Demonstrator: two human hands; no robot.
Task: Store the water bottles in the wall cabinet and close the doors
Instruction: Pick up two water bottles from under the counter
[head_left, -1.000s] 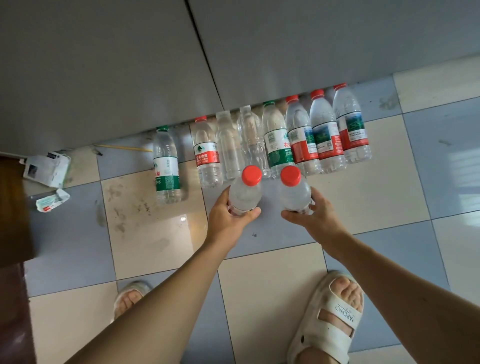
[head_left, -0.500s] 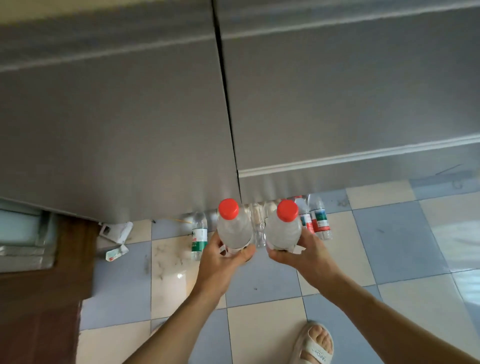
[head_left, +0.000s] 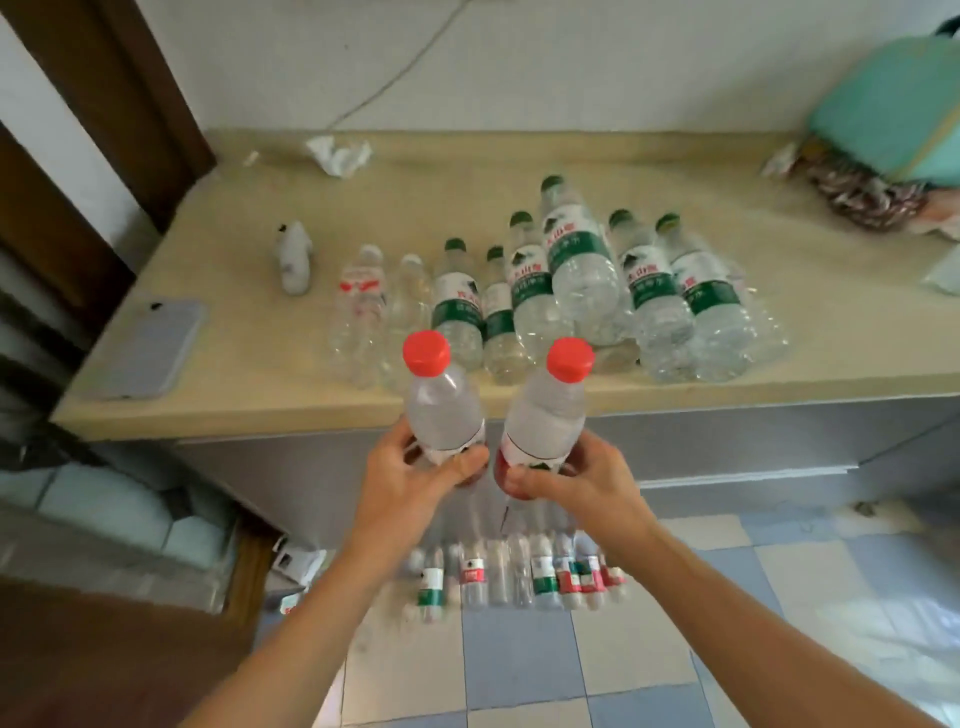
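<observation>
My left hand (head_left: 408, 480) grips a clear red-capped water bottle (head_left: 439, 408) around its lower body, held upright in front of the counter edge. My right hand (head_left: 569, 486) grips a second red-capped bottle (head_left: 548, 415), tilted slightly right. Both bottles hover just below the beige countertop (head_left: 249, 364). On the counter stands a cluster of several green-capped and clear bottles (head_left: 582, 280). A row of several more bottles (head_left: 519, 574) stands on the tiled floor against the grey cabinet front (head_left: 727, 436). No wall cabinet is in view.
A phone (head_left: 148, 345) lies at the counter's left end, near a small white bottle (head_left: 293, 257). Crumpled paper (head_left: 340, 156) sits at the back, a teal box (head_left: 888, 119) and patterned cloth at the right. A brown door frame (head_left: 93, 130) stands left. Litter lies on the floor.
Both hands have lifted the two red-capped bottles from floor level up to the counter edge. The view has risen from the floor and cabinet front to the countertop.
</observation>
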